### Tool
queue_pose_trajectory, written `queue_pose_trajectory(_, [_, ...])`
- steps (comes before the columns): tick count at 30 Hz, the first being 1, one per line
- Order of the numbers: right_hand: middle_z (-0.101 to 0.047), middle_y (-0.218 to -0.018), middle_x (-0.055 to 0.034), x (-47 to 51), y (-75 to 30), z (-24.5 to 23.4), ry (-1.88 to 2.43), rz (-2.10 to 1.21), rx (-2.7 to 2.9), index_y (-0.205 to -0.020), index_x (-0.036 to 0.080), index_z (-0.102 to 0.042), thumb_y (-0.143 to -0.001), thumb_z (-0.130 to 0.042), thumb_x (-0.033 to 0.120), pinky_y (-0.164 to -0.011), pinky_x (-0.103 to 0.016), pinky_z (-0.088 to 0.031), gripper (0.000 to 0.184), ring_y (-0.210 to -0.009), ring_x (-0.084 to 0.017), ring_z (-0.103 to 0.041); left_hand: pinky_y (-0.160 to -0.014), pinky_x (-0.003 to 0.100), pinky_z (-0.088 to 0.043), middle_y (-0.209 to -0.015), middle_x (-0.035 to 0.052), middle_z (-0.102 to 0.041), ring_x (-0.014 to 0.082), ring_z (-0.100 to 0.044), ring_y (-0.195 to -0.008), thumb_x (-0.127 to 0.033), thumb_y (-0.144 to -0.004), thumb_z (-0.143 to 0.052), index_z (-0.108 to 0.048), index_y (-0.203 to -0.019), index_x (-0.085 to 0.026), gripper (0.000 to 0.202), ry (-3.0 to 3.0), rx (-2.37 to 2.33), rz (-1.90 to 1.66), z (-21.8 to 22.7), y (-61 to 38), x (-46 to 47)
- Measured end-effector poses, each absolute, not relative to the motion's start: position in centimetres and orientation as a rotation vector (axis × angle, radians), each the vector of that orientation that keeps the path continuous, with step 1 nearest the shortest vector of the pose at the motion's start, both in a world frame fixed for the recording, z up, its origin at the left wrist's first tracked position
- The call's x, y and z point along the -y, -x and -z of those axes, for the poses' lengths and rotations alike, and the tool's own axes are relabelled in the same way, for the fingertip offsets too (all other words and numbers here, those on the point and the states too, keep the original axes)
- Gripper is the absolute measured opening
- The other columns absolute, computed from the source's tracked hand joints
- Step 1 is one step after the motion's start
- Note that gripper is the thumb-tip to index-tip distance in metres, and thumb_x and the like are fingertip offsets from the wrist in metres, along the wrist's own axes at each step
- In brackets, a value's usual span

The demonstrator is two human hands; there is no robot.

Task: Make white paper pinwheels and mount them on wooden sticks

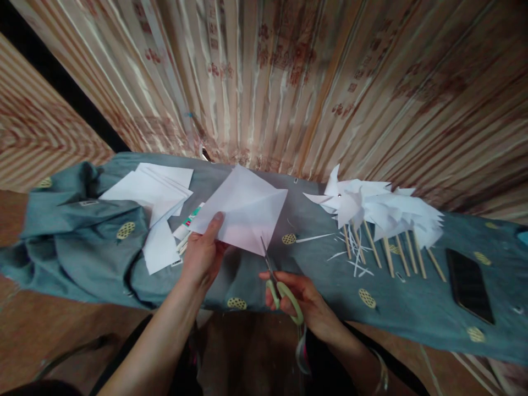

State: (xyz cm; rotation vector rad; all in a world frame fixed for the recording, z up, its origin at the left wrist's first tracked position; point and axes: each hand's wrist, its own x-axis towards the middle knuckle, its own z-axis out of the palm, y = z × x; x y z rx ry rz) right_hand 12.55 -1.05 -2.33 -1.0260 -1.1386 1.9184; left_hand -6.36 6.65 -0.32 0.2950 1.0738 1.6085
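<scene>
My left hand (pixel 203 254) grips a creased square sheet of white paper (pixel 243 206) by its left edge, thumb on top. In my right hand (pixel 303 300) is a pair of scissors with light green handles (pixel 289 300). Their blades meet the paper's lower corner, on the right of my left hand. To the right lies a row of white paper pinwheels (pixel 379 209) on several thin wooden sticks (pixel 388 256). Narrow paper strips (pixel 357 256) are scattered beside the sticks.
A loose pile of white paper (pixel 154 192) lies on the left of the grey-green cloth (pixel 256 286). Near it is a white and green package (pixel 193 214), partly covered. A black phone (pixel 469 286) rests at the right. A pleated curtain (pixel 264 82) hangs behind.
</scene>
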Motion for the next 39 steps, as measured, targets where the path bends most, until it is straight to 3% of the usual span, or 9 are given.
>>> queue_pose_trajectory(14, [-0.060,-0.078,-0.0008,0.96,-12.92,2.76,1.010,-1.923,1.204,-0.117,0.020,-0.065,-0.072,-0.070,0.061,-0.062,-0.026,-0.041,0.062,-0.067,-0.011,-0.050,-0.067,0.025,-0.060,-0.090,0.0045,-0.074,0.0133,-0.068,-0.066,-0.019,-0.068,-0.078,-0.069,-0.091,-0.015,0.025,-0.303,-1.068,-1.573,0.26,5.76,-6.34])
queue_pose_trajectory(31, [-0.060,-0.075,-0.0006,0.94,-13.01,2.82,1.023,-1.921,1.166,-0.114,0.019,-0.067,-0.068,-0.073,0.062,-0.061,-0.025,-0.041,0.063,-0.066,-0.011,-0.051,-0.065,0.025,-0.060,-0.085,0.0041,-0.074,0.0129,-0.067,-0.065,-0.020,-0.066,-0.079,-0.069,-0.088,-0.014,0.025,-0.295,-1.080,-1.578,0.40,5.88,-6.42])
queue_pose_trajectory(39, [-0.059,-0.073,0.0008,0.94,-12.86,2.82,1.019,-1.949,1.129,-0.112,0.019,-0.067,-0.068,-0.078,0.051,-0.059,-0.024,-0.042,0.055,-0.063,-0.010,-0.051,-0.067,0.025,-0.060,-0.087,0.0039,-0.073,0.0120,-0.067,-0.064,-0.019,-0.068,-0.078,-0.069,-0.086,-0.014,0.021,-0.298,-1.076,-1.586,0.36,5.90,-6.37])
